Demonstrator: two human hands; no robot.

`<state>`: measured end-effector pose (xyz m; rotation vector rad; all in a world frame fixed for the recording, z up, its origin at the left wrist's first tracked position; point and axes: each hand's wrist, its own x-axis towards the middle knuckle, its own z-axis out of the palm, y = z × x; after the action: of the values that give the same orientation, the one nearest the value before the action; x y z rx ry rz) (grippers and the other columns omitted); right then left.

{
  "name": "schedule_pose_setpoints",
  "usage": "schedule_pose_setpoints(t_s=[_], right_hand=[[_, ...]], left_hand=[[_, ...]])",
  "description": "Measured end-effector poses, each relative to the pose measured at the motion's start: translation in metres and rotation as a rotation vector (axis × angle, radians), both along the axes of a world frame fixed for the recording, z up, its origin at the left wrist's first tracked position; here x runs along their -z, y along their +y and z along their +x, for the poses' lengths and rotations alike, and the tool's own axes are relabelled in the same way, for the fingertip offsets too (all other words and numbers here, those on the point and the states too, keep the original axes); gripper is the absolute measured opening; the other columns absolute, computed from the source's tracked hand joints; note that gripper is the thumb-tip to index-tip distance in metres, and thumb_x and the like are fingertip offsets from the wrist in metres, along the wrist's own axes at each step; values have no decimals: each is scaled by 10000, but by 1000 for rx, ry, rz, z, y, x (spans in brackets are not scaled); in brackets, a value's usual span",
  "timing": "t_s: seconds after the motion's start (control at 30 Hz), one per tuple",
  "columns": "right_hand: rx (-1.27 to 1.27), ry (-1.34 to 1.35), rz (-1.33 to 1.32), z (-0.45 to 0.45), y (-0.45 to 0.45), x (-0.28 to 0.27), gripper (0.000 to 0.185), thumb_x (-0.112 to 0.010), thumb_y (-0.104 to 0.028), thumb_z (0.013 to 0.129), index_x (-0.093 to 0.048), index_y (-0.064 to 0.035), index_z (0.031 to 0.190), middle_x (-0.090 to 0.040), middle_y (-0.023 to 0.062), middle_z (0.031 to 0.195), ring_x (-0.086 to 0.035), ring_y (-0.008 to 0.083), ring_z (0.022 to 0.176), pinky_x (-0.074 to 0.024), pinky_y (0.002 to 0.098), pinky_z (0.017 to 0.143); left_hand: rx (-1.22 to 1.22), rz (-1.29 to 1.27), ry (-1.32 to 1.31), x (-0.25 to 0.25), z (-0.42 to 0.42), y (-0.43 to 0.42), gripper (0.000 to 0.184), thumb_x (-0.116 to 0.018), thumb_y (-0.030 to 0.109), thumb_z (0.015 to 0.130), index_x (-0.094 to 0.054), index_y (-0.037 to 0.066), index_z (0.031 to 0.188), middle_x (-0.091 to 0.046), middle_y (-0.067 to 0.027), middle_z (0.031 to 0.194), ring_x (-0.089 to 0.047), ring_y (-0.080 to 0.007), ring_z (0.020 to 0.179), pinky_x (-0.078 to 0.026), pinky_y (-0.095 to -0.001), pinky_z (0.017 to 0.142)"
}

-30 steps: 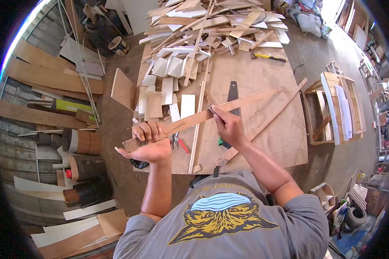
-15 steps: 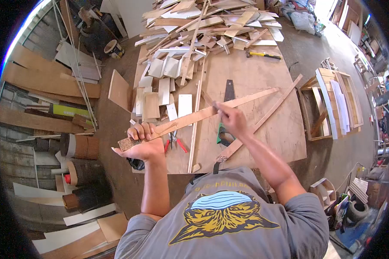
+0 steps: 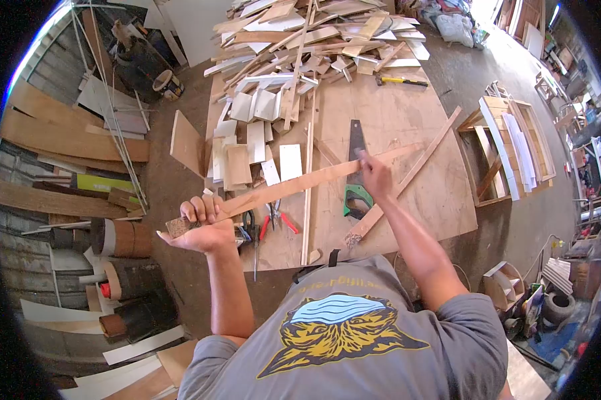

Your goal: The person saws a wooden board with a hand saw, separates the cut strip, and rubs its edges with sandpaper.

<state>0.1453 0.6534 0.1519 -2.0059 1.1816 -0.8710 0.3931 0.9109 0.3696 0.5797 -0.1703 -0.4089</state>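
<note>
My left hand (image 3: 197, 223) is curled around the near left end of a long wooden strip (image 3: 287, 191), where the surface looks rough and dark. The strip rises slantwise to the right above the worktable. My right hand (image 3: 375, 179) is closed on its farther half; the fingertips there are slightly blurred. Below the right hand lies a hand saw (image 3: 356, 137) with a green handle, its blade partly crossed by the strip. A second wooden strip (image 3: 417, 167) rests on the table to the right. Red-handled pliers (image 3: 277, 221) and a dark-handled tool (image 3: 250, 230) lie near my left wrist.
A large heap of wood offcuts (image 3: 314, 47) covers the far end of the plywood worktable (image 3: 440, 200). A hammer (image 3: 402, 81) with a yellow and black handle lies near it. On the floor to the right stands a wooden frame (image 3: 507, 147); boards and rolls (image 3: 124, 238) line the left.
My right hand has moved right along the strip. The strip and my left hand have shifted left and slightly down. The dark-handled tool by my left wrist shows more fully now.
</note>
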Motion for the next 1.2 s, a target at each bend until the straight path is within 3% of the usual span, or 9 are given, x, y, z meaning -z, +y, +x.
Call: schedule_pose_setpoints(t_s=[0.27, 0.4, 0.53, 0.63, 0.73, 0.93, 1.03, 1.13, 1.2], right_hand=[[69, 11, 34, -14, -7, 40, 341, -495, -338, 1032, -681, -204, 1284, -716, 197, 1077, -700, 386, 952, -551, 485, 800], [-111, 1, -219, -15, -1, 38, 320, -483, -317, 1036, -700, -167, 1218, -715, 202, 988, -692, 408, 872, -543, 502, 768], [125, 114, 147, -30, -32, 40, 267, -521, -247, 1017, -726, -142, 1152, -711, 206, 935, -696, 391, 859, -552, 479, 746], [-104, -157, -150, -20, -8, 33, 271, -540, -234, 1006, -731, -149, 1178, -722, 200, 953, -707, 380, 878, -560, 459, 759], [181, 31, 162, -41, -37, 40, 314, -540, -172, 1008, -698, -137, 1278, -716, 195, 1112, -728, 297, 1017, -564, 374, 831], [-148, -43, -131, -35, -21, 60, 311, -554, -177, 1001, -698, -116, 1270, -716, 202, 1096, -725, 330, 974, -561, 420, 835], [209, 216, 229, -50, -53, 61, 308, -552, -183, 998, -703, -113, 1257, -719, 203, 1072, -714, 362, 958, -561, 441, 831], [-131, 39, 20, -40, -41, 69, 304, -551, -193, 996, -711, -116, 1242, -715, 215, 1074, -706, 383, 960, -563, 457, 827], [-71, 245, -11, -46, -46, 68, 309, -560, -191, 991, -706, -131, 1257, -714, 218, 1086, -712, 378, 948, -567, 449, 823]], left_hand=[[-66, 64, 49, -10, 17, 6, 738, -276, 848, 872, -305, 153, 627, -272, -7, 574, -246, -161, 502, -232, -324, 550], [7, 55, -20, -6, 23, 12, 741, -262, 852, 873, -305, 153, 630, -274, -10, 571, -249, -162, 502, -236, -327, 556], [-21, 57, -8, -9, 23, 8, 735, -247, 843, 880, -301, 155, 628, -271, -7, 567, -252, -161, 500, -240, -327, 556], [-6, 50, -14, -12, 32, 8, 748, -224, 854, 880, -278, 155, 620, -249, -9, 554, -237, -159, 489, -224, -321, 531], [-48, 86, 23, -16, 27, 6, 762, -219, 867, 877, -272, 152, 618, -244, -10, 545, -234, -154, 476, -212, -316, 512], [-95, 120, 48, -8, 39, 10, 767, -201, 869, 882, -284, 152, 622, -259, -9, 546, -230, -151, 477, -211, -318, 514], [-111, 141, 70, -6, 43, 11, 751, -216, 853, 886, -294, 154, 625, -265, -4, 548, -237, -152, 479, -220, -318, 521], [-95, 125, 57, -1, 53, 17, 731, -247, 836, 882, -308, 154, 627, -277, 1, 550, -257, -155, 479, -233, -318, 530], [-56, 109, 8, 1, 60, 25, 736, -232, 837, 885, -311, 151, 630, -281, 1, 551, -260, -155, 482, -235, -319, 528]])
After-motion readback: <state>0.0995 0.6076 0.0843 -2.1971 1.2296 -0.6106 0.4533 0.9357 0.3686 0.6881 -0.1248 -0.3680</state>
